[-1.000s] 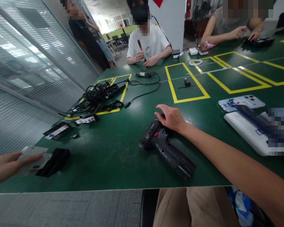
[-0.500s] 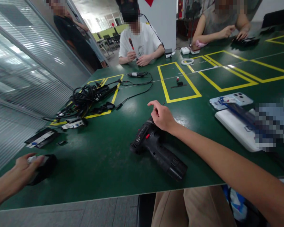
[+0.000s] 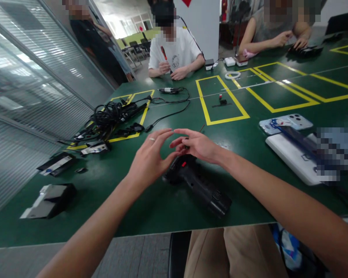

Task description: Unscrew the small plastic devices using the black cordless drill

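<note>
A black cordless drill (image 3: 198,185) with a red switch lies on its side on the green table, its grip toward my lap. A thin bit pokes out past its front end. My left hand (image 3: 150,156), wearing a ring, is open at the rear of the drill, its thumb close to the body. Over the drill's front end, my right hand (image 3: 201,144) has its index finger stretched out and the other fingers loosely bent. Something small and dark shows between these fingers; I cannot tell whether it is part of the drill. The fingertips of both hands nearly meet.
A black-and-white box (image 3: 50,200) sits at the left front, with a flat black case (image 3: 56,164) behind it. Tangled black cables (image 3: 107,119) lie beyond. At right are a phone (image 3: 287,122) and a white device (image 3: 292,158). A person opposite holds a screwdriver (image 3: 164,53).
My left hand has let go of the black-and-white box and moved right to the drill. My right hand's fingers have loosened over the drill's front end.
</note>
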### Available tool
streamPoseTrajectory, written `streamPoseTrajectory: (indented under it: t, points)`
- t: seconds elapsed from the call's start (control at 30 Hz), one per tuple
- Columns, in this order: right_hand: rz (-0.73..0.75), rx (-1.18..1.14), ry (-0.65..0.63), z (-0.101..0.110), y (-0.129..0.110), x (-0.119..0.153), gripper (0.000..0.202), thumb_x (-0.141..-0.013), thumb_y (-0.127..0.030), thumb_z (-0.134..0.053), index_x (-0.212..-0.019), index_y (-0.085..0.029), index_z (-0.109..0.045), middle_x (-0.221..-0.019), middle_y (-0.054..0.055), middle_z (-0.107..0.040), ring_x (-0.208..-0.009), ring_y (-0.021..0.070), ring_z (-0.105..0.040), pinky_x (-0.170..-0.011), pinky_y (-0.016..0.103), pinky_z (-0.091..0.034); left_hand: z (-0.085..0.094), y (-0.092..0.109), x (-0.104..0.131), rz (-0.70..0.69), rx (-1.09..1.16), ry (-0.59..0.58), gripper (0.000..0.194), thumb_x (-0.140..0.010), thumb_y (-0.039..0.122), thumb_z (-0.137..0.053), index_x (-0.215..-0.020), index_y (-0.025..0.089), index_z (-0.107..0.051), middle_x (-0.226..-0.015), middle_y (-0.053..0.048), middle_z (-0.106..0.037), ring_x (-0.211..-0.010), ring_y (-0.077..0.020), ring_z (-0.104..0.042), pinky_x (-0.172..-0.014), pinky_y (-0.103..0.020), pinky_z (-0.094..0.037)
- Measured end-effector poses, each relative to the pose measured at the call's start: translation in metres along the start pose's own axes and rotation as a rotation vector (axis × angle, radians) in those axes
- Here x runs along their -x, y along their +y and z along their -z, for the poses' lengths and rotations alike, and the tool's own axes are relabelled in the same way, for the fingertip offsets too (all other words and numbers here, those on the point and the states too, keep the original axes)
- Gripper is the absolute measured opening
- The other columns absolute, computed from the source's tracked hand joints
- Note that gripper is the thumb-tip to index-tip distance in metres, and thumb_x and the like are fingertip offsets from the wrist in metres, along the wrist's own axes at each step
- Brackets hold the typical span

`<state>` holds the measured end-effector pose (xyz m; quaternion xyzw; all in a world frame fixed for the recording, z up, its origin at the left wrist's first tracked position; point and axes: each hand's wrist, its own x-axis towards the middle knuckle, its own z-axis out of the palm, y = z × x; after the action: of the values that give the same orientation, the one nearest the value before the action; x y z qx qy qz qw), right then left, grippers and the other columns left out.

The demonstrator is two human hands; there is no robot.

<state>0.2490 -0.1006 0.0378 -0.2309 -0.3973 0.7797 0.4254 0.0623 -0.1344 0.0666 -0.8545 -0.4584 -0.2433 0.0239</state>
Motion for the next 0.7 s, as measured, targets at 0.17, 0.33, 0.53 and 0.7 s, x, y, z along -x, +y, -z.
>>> streamPoseTrajectory:
  t: [0.17,0.33,0.53,0.7]
  points:
    - [-0.013,-0.032,0.066,0.007,0.001,-0.005,0.07,-0.079,0.008,-0.04,-0.144,-0.014,-0.032,-0.086,0.0,-0.067,-0.073,0.0143,-0.066,-0.07,0.028,-0.053,-0.026,0.013,-0.02,-0.132,0.111,-0.079,0.039,-0.089,0.025,-0.059,-0.127,0.021,-0.057,-0.129,-0.009,-0.063,-0.12,-0.0229,-0.06,-0.104,-0.041,-0.052]
    - [0.001,-0.027,0.129,0.005,0.005,-0.007,0.082,-0.074,0.011,-0.04,-0.152,-0.01,-0.023,-0.093,0.001,-0.065,-0.078,0.0134,-0.065,-0.077,0.028,-0.054,-0.033,0.013,-0.024,-0.157,0.116,-0.071,0.04,-0.087,0.015,-0.054,-0.126,0.02,-0.058,-0.127,-0.009,-0.063,-0.118,-0.0218,-0.06,-0.102,-0.039,-0.052]
    - [0.057,0.085,0.04,0.008,0.004,-0.005,0.09,-0.079,-0.005,-0.06,-0.155,-0.01,-0.012,-0.093,0.001,-0.066,-0.081,0.0161,-0.066,-0.082,0.035,-0.055,-0.016,0.007,-0.02,-0.056,0.073,-0.031,0.032,-0.088,0.023,-0.056,-0.12,0.019,-0.062,-0.118,-0.008,-0.066,-0.108,-0.02,-0.064,-0.096,-0.035,-0.053]
    - [0.39,0.532,0.261,0.027,0.018,-0.015,0.075,-0.08,-0.012,-0.062,-0.148,-0.013,-0.03,-0.09,0.002,-0.062,-0.078,0.0164,-0.062,-0.079,0.035,-0.053,0.044,-0.062,0.024,0.315,-0.208,-0.065,0.04,-0.09,0.043,-0.056,-0.119,0.017,-0.064,-0.116,-0.006,-0.065,-0.102,-0.0209,-0.062,-0.097,-0.042,-0.049]
